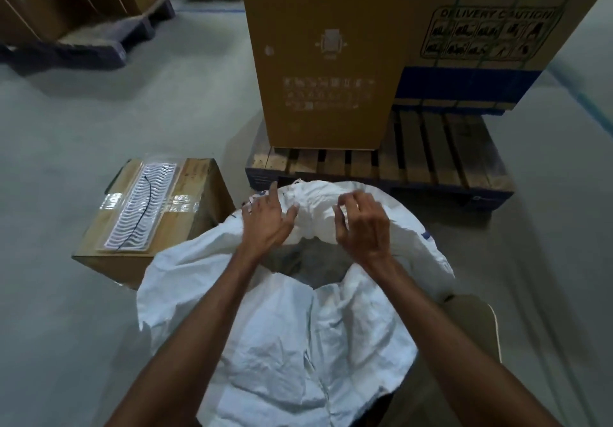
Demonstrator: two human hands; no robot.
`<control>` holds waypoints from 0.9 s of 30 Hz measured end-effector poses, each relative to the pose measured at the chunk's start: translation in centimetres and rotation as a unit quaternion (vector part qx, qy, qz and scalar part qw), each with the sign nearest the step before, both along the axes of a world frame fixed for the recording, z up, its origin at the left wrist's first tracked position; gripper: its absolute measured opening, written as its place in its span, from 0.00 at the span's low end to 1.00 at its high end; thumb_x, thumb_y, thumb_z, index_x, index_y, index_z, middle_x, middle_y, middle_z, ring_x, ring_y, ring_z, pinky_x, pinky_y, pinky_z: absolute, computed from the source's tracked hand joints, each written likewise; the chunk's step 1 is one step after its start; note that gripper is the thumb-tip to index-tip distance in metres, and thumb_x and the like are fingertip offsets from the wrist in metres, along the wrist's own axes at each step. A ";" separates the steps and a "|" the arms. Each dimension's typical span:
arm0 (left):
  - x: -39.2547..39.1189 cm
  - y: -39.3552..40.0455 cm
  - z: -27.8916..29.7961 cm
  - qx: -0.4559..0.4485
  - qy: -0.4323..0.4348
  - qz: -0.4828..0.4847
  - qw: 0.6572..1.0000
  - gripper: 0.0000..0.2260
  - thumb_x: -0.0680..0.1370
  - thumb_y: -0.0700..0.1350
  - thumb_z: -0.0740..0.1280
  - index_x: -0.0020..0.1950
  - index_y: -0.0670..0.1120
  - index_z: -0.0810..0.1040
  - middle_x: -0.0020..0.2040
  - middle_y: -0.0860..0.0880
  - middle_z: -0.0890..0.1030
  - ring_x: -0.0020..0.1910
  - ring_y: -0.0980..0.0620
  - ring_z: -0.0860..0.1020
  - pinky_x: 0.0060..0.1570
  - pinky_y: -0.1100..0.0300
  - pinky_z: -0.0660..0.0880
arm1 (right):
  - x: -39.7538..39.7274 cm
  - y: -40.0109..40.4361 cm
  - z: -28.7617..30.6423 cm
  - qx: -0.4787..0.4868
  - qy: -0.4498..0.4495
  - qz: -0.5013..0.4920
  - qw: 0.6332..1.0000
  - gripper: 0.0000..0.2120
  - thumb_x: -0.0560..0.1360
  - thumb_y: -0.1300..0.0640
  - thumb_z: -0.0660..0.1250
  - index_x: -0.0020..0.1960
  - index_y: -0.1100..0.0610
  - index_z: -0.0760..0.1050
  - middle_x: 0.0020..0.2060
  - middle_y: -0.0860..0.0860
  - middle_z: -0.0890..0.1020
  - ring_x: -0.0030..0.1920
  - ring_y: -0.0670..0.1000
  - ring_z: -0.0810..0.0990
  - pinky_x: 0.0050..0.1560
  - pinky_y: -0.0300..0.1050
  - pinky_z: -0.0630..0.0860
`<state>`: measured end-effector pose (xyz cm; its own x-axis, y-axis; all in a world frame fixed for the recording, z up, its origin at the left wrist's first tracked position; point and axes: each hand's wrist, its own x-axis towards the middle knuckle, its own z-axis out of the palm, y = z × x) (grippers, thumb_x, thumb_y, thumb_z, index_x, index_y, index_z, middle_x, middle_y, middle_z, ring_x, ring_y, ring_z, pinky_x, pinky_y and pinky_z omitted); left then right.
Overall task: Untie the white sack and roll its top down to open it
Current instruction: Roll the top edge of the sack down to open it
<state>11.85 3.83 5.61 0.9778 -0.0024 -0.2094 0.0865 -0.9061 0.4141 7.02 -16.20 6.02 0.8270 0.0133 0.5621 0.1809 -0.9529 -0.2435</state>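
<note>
The sack (278,320) stands on the floor (83,121) directly in front of the person, between a small carton (199,191) on the left and a wooden pallet (431,154) beyond it. Its mouth is already open: no tie or knot is visible at the top, so the untying step appears complete. The step in hand is rolling the top down.

The near rim lies folded outward over the sack body. The far rim (315,207) is bunched into a thick fold at the back of the opening, and both hands work there.

- Left hand (265,224): palm against the left end of the far fold, fingers spread, index finger extended upward, thumb pressed toward the fabric. It is not clenched.
- Right hand (365,227): above the right end of the fold, fingers curled downward in a claw. Motion blur prevents confirming whether the fingertips pinch the fabric or only hover above it.

Next move, as a judgement: both hands need a firm hold on the far fold, then an outward and downward turn so that the far side matches the near side. The woven fabric looks stiff and creased and may spring back unless the roll is pressed flat.

Contents: the sack interior shows only a dark grey hollow; what it holds cannot be determined. The small carton is sealed with clear tape and carries a flat ribbed plastic tray (142,207) on its lid. A tall closed carton (325,62) stands on the pallet.
</note>
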 end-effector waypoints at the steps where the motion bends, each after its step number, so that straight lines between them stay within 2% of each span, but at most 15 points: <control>1: 0.4 0.2 0.2 -0.043 0.039 0.005 0.998 0.34 0.83 0.67 0.53 0.84 0.54 0.49 0.84 0.46 0.56 0.82 0.39 0.58 0.79 0.38 0.51 | 0.8 0.3 0.7 -0.011 0.034 -0.024 0.999 0.15 0.78 0.52 0.68 0.62 0.57 0.78 0.58 0.57 0.80 0.56 0.58 0.79 0.56 0.54 0.74; 3: 0.8 0.8 0.4 -0.130 0.092 0.010 0.987 0.33 0.83 0.66 0.56 0.83 0.52 0.57 0.83 0.46 0.60 0.79 0.40 0.64 0.76 0.41 0.61 | 2.2 0.5 1.8 -0.016 0.177 -0.047 0.983 0.28 0.78 0.45 0.67 0.75 0.54 0.68 0.72 0.58 0.70 0.73 0.61 0.66 0.72 0.60 0.61; 5: 0.9 1.2 1.3 -0.196 0.103 0.002 0.975 0.29 0.83 0.63 0.61 0.80 0.49 0.66 0.80 0.47 0.67 0.75 0.43 0.70 0.71 0.45 0.68 | 3.6 0.3 2.3 0.036 0.325 -0.030 0.944 0.33 0.79 0.39 0.66 0.79 0.52 0.62 0.77 0.57 0.66 0.78 0.61 0.59 0.77 0.63 0.54; 7: 0.9 1.6 2.8 -0.245 0.068 -0.021 0.967 0.22 0.83 0.59 0.63 0.73 0.48 0.73 0.71 0.48 0.76 0.68 0.44 0.76 0.65 0.48 0.74 | 4.3 -0.4 3.3 0.119 0.388 0.020 0.914 0.30 0.78 0.39 0.69 0.74 0.52 0.72 0.72 0.56 0.75 0.72 0.59 0.71 0.73 0.63 0.67; 9: 1.0 1.9 4.6 -0.255 0.001 -0.066 0.965 0.16 0.84 0.55 0.64 0.68 0.48 0.77 0.64 0.47 0.80 0.62 0.45 0.79 0.61 0.46 0.78 | 4.1 -1.1 5.0 0.226 0.360 0.079 0.902 0.20 0.76 0.43 0.73 0.63 0.53 0.80 0.57 0.52 0.84 0.56 0.52 0.82 0.59 0.58 0.80; 10: 1.2 2.1 5.5 -0.253 -0.027 -0.087 0.963 0.15 0.85 0.53 0.63 0.68 0.48 0.77 0.65 0.46 0.80 0.61 0.46 0.78 0.61 0.46 0.78 | 3.9 -1.5 6.0 0.252 0.343 0.107 0.899 0.17 0.77 0.44 0.73 0.60 0.52 0.81 0.53 0.49 0.85 0.52 0.50 0.83 0.53 0.54 0.82; 12: 1.6 2.4 7.3 -0.259 -0.070 -0.121 0.956 0.13 0.85 0.50 0.63 0.68 0.47 0.77 0.63 0.46 0.79 0.60 0.48 0.77 0.57 0.51 0.77 | 3.7 -2.2 8.1 0.267 0.329 0.151 0.893 0.13 0.80 0.45 0.69 0.58 0.53 0.80 0.49 0.48 0.83 0.49 0.49 0.81 0.48 0.50 0.79; 16: 2.7 2.5 10.8 -0.253 -0.087 -0.166 0.949 0.13 0.86 0.53 0.60 0.61 0.47 0.77 0.55 0.48 0.79 0.51 0.56 0.76 0.49 0.55 0.76 | 3.7 -2.9 11.0 0.225 0.294 0.185 0.910 0.12 0.84 0.45 0.62 0.54 0.53 0.77 0.46 0.50 0.80 0.47 0.51 0.79 0.47 0.51 0.77; 18: 3.1 2.0 11.7 -0.243 -0.098 -0.172 0.950 0.13 0.86 0.53 0.58 0.58 0.47 0.77 0.52 0.47 0.79 0.49 0.56 0.76 0.49 0.51 0.76 | 3.9 -2.7 11.8 0.124 0.250 0.147 0.949 0.11 0.85 0.46 0.60 0.53 0.53 0.75 0.47 0.49 0.78 0.46 0.50 0.77 0.47 0.50 0.75; 20: 3.6 1.3 11.9 -0.240 -0.120 -0.160 0.950 0.12 0.86 0.52 0.59 0.57 0.48 0.78 0.51 0.49 0.80 0.49 0.54 0.77 0.51 0.50 0.76 | 4.3 -2.3 12.1 0.039 0.198 0.086 0.976 0.09 0.85 0.48 0.61 0.59 0.52 0.74 0.53 0.50 0.78 0.50 0.51 0.77 0.51 0.51 0.78; 21: 3.7 1.0 12.0 -0.245 -0.124 -0.151 0.950 0.12 0.86 0.52 0.59 0.58 0.48 0.79 0.53 0.49 0.81 0.51 0.52 0.78 0.54 0.50 0.76 | 4.5 -2.1 12.1 0.059 0.199 0.082 0.975 0.10 0.85 0.50 0.61 0.64 0.52 0.73 0.58 0.50 0.78 0.54 0.51 0.78 0.54 0.52 0.79; 23: 4.0 0.4 12.2 -0.262 -0.095 -0.126 0.952 0.15 0.86 0.50 0.59 0.65 0.46 0.80 0.62 0.48 0.81 0.59 0.49 0.78 0.61 0.49 0.74 | 4.5 -1.2 12.0 0.130 0.228 0.117 0.958 0.13 0.85 0.52 0.62 0.69 0.51 0.71 0.63 0.51 0.77 0.58 0.51 0.78 0.57 0.53 0.80; 24: 4.2 0.2 12.2 -0.269 -0.068 -0.113 0.954 0.15 0.86 0.49 0.58 0.64 0.45 0.80 0.62 0.48 0.81 0.59 0.48 0.77 0.61 0.50 0.73 | 4.6 -0.8 11.7 0.127 0.234 0.129 0.955 0.13 0.85 0.51 0.62 0.69 0.51 0.71 0.63 0.50 0.76 0.57 0.51 0.78 0.56 0.52 0.80; 26: 4.7 0.0 12.0 -0.272 -0.013 -0.093 0.958 0.13 0.86 0.49 0.57 0.54 0.46 0.79 0.54 0.47 0.80 0.54 0.46 0.77 0.55 0.51 0.71 | 4.6 0.0 11.1 0.067 0.224 0.119 0.965 0.11 0.85 0.51 0.62 0.66 0.52 0.73 0.57 0.50 0.76 0.51 0.51 0.78 0.50 0.52 0.80; 27: 4.8 0.1 11.8 -0.267 0.013 -0.087 0.960 0.13 0.86 0.51 0.56 0.52 0.48 0.78 0.52 0.46 0.80 0.52 0.45 0.77 0.53 0.50 0.72 | 4.5 0.3 10.9 0.031 0.217 0.105 0.970 0.09 0.85 0.52 0.61 0.62 0.53 0.75 0.53 0.49 0.75 0.47 0.51 0.77 0.47 0.52 0.80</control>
